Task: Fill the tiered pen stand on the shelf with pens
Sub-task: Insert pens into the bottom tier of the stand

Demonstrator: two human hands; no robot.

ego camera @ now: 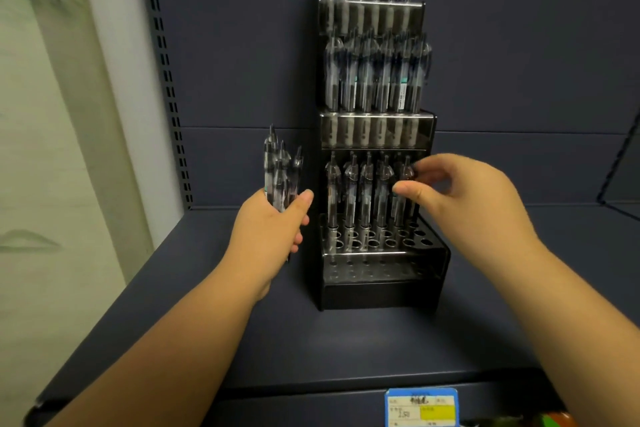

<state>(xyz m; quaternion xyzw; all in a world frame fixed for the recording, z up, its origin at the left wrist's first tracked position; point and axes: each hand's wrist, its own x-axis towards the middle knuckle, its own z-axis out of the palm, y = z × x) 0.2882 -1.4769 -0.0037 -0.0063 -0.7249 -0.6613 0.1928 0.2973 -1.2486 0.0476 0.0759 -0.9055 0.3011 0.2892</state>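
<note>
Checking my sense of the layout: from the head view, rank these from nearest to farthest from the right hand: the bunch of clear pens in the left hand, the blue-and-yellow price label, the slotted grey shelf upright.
1. Bunch of clear pens, left of the black tiered stand.
2. Blue-and-yellow price label, on the shelf's front edge below the right hand.
3. Slotted grey shelf upright, far left at the back.

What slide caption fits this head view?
Left hand holds spare pens; right hand seats a pen in the stand.

Dark blue-grey shelf (346, 350), matching back panel (519, 45), pale wall (52, 114) left.
</note>
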